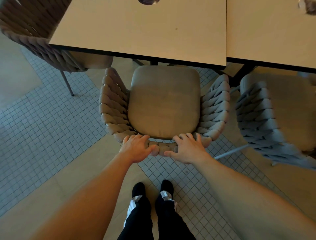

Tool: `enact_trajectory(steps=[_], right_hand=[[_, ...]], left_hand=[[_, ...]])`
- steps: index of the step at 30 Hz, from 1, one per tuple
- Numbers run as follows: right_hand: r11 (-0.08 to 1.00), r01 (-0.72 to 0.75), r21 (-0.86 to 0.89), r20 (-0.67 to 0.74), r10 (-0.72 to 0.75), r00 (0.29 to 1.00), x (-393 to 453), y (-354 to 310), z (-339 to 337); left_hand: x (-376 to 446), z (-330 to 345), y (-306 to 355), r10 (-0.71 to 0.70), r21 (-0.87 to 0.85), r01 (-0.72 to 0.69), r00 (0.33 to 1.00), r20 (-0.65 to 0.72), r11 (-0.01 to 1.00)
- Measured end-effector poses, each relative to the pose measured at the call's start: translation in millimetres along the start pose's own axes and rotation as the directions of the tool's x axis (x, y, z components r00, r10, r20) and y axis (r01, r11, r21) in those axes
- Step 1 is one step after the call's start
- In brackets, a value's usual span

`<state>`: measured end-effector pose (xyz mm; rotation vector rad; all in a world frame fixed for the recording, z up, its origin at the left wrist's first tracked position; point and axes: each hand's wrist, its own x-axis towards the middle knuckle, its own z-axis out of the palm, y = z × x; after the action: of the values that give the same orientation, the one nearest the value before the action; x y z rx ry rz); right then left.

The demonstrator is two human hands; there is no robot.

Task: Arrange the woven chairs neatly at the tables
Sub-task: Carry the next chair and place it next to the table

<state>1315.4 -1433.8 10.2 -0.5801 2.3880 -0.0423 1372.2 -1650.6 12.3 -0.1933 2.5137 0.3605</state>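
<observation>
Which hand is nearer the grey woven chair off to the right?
Right. The right hand grips the middle chair's backrest on the side facing the grey chair; the left hand grips the same backrest further away, on the far side.

– What covered the ground?

– Bands of small square mosaic tiles (42, 120), pale grey, ran diagonally from nine o'clock towards the centre and again from the centre down to five o'clock. Smooth beige floor slabs (17, 77) lay between them.

– And at six o'clock?

– Two black shoes (138, 188), side by side, toes pointing to twelve. Above them were black trousers (140, 221) with striped white-and-grey cuffs (165, 195).

– Anything higher up?

– A dark round object (148, 1) at twelve o'clock, cut off by the frame edge, and a blurred dark-and-pale thing (307, 7) at one o'clock. I could not tell what either was.
</observation>
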Motion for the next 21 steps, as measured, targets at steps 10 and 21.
enact_trajectory(steps=[10,21], right_hand=[[0.994,0.093,-0.058,0.014,-0.093,0.996,-14.2,-40.7,-44.6],[0.955,0.253,-0.157,0.014,-0.254,0.967,-5.2,-119.7,-76.3]], left_hand=[[-44.5,-37.8,-18.9,-0.134,-0.067,0.128,0.988,-0.081,0.989],[-90.1,-62.3,-73.7,-0.292,-0.163,0.269,0.946,-0.139,0.949]])
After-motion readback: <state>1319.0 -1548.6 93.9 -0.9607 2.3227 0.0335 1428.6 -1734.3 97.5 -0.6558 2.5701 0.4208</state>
